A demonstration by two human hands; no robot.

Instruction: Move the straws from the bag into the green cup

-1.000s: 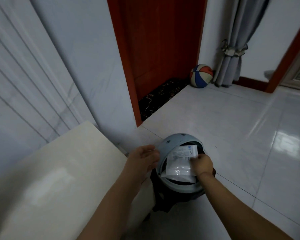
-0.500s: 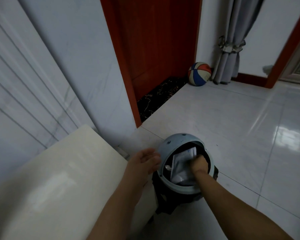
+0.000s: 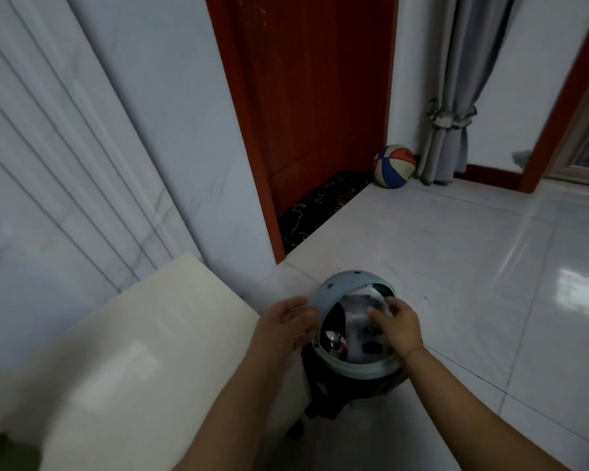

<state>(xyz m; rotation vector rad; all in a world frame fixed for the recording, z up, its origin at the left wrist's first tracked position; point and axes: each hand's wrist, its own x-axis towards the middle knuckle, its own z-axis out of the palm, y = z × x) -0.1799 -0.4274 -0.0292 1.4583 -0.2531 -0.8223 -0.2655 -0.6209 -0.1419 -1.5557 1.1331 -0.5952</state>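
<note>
Right hand (image 3: 397,329) opened over crumpled whitish bag (image 3: 359,312)

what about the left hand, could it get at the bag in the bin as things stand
Probably yes: the left hand touches the bin rim beside the open mouth, and the bag lies just inside. Only the right hand, over part of the bag, crowds the way.
</note>
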